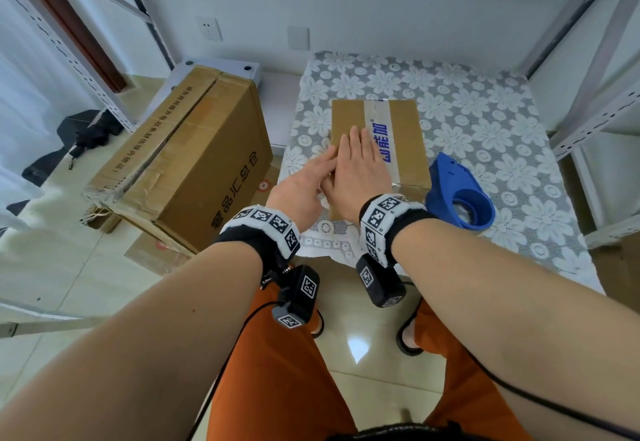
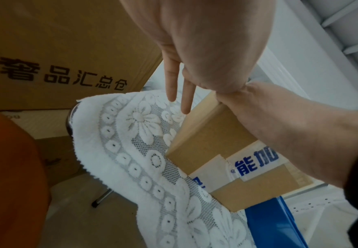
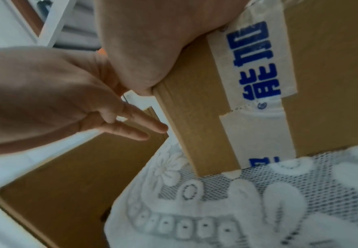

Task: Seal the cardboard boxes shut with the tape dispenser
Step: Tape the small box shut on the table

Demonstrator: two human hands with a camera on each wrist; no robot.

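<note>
Two hands are at the small cardboard box (image 1: 401, 135), which I take as the landmark; it sits on the lace tablecloth (image 1: 485, 122). My right hand (image 1: 360, 167) lies flat on the box top, fingers straight and together, just left of the white tape strip (image 1: 377, 122) with blue print that runs along the middle of the lid and down the near face. My left hand (image 1: 304, 184) is at the box's near-left corner, fingers straight and relaxed, gripping nothing; in the left wrist view its fingertips (image 2: 186, 107) reach the box's left edge. The two hands touch each other at that corner. Just right of the box, at its near corner, the blue tape dispenser (image 1: 457, 194) lies on the cloth, unheld. Left of the box, off the cloth, stands a large carton (image 1: 194, 156) with black printed characters.
</note>
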